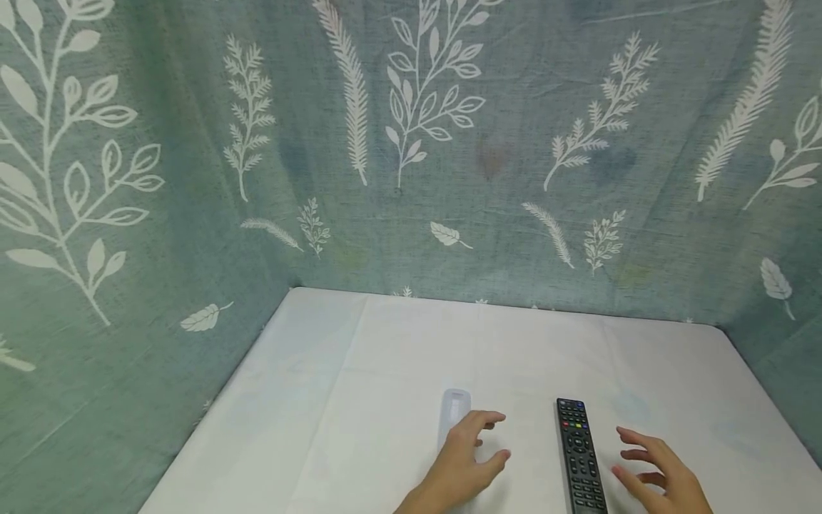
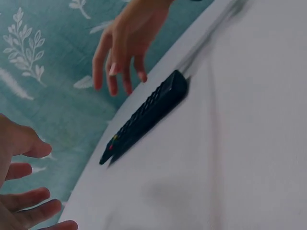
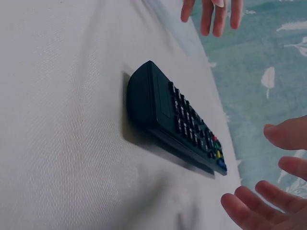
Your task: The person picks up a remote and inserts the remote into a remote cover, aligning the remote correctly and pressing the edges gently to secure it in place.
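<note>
A black remote control (image 1: 581, 460) lies face up on the white-covered table, between the two hands. My left hand (image 1: 459, 457) is left of it in the head view, fingers loosely bent and nothing between them. Under that hand, partly covered by it, lies a long translucent case (image 1: 453, 410) with a rounded end. To the right of the remote, my right hand (image 1: 664, 475) is held with fingers spread and relaxed, holding nothing. Both wrist views show the remote (image 3: 163, 105) apart from the fingers, its colored buttons at the far end.
A white cloth (image 1: 398, 350) covers the table, with faint creases. Green-blue curtains (image 1: 385, 228) printed with white leaves stand along the table's back and both sides.
</note>
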A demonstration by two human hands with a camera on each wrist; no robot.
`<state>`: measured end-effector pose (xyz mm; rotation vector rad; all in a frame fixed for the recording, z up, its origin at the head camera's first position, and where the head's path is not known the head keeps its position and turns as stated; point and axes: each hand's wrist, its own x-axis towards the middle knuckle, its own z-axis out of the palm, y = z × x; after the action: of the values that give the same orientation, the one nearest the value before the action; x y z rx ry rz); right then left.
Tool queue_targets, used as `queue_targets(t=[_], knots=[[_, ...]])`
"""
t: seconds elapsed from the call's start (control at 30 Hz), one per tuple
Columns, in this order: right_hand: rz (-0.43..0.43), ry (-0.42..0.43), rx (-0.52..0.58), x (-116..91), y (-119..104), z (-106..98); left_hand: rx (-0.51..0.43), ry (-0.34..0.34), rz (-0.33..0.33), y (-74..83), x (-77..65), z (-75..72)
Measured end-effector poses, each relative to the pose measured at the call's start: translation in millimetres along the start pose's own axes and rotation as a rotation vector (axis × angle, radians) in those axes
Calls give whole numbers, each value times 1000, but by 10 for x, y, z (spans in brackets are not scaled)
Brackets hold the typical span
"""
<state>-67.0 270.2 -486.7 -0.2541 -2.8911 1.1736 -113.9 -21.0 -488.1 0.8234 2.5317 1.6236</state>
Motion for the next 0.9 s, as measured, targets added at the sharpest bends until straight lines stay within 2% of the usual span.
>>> queue_targets(t=[0.17,0.43,0.67,0.77,0.9], knots=[[84,-36,74,98,30,60,-57,-26,-18,24,110,193],[116,-76,155,193,83,159,-128,-56,-56,48,228,442],[135,-75,181,206,37,189,-102,-51,-63,18,290,672],[124,-79,191,211,19,206,-94,-47,-93,8,329,742],[110,-91,168,235,17,236,-141,-74,-164,16,374,809]])
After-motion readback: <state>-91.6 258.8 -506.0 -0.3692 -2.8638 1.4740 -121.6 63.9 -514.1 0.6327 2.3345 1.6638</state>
